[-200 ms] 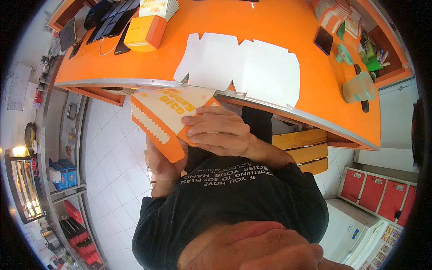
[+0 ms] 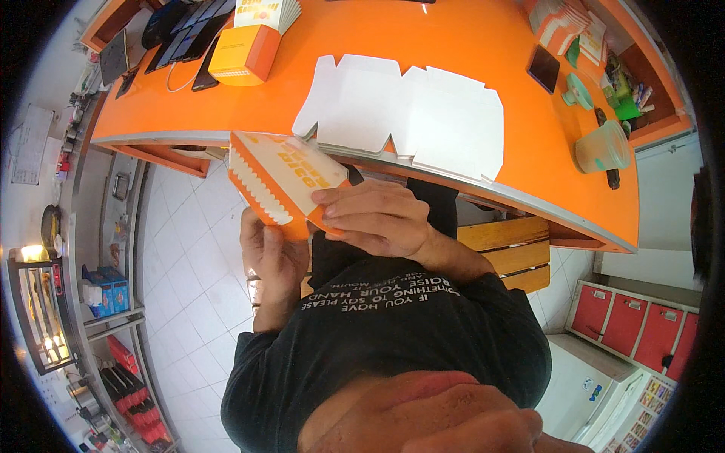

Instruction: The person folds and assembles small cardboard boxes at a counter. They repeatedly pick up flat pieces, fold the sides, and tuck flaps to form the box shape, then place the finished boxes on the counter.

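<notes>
An orange and cream printed cardboard box (image 2: 276,172), partly folded into shape, is held between my two hands in front of the table's edge. My left hand (image 2: 273,249) grips its near lower corner, with the thumb against the orange side and the other fingers partly hidden. My right hand (image 2: 374,215) is closed on the box's right side, its fingers lying across the cream panel. Just beyond, flat white box blanks (image 2: 408,113) lie stacked on the orange table and reach over its front edge.
On the orange table (image 2: 483,34) a folded yellow and orange box (image 2: 243,57) stands left, beside phones (image 2: 192,38). At right are a phone (image 2: 543,68), a green lid (image 2: 578,90) and a translucent cup (image 2: 602,146). A wooden slatted seat (image 2: 506,245) is below.
The box has tilted and moved slightly up and to the right. The orange flap at its near corner has folded in under my left hand, which has shifted higher.
</notes>
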Action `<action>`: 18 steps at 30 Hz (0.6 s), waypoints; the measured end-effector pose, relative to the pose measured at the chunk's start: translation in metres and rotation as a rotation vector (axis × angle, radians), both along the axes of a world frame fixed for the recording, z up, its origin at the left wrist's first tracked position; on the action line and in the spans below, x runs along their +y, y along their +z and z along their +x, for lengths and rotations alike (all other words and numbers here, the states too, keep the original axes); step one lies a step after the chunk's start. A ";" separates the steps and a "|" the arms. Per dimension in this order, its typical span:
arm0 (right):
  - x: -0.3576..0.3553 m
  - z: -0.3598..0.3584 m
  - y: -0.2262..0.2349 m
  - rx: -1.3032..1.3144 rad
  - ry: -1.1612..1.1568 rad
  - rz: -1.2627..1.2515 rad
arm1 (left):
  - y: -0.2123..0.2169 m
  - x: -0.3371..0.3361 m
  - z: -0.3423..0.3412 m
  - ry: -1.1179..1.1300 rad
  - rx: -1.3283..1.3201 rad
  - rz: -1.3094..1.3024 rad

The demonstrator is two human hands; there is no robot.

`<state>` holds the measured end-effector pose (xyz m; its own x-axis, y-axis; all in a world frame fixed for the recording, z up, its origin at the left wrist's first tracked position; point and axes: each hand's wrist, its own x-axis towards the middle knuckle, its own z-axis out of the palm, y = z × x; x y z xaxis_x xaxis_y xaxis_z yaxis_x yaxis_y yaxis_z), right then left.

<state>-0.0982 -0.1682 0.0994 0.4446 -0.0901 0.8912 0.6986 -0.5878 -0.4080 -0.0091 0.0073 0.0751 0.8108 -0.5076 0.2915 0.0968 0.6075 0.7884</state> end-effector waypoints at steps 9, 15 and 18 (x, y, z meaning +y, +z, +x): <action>0.017 0.009 -0.005 -0.176 -0.036 0.121 | 0.010 -0.031 -0.015 0.735 -0.983 0.377; 0.022 0.006 -0.007 -0.216 -0.074 0.158 | -0.005 -0.027 -0.008 0.604 -0.928 0.284; 0.020 0.006 -0.007 -0.223 -0.056 0.069 | -0.022 -0.022 -0.009 0.564 -0.853 0.293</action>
<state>-0.0917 -0.1483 0.0921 0.2298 -0.1727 0.9578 0.7431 -0.6044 -0.2873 -0.0180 -0.0147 0.0534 0.5361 -0.2648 0.8015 -0.7930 0.1675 0.5858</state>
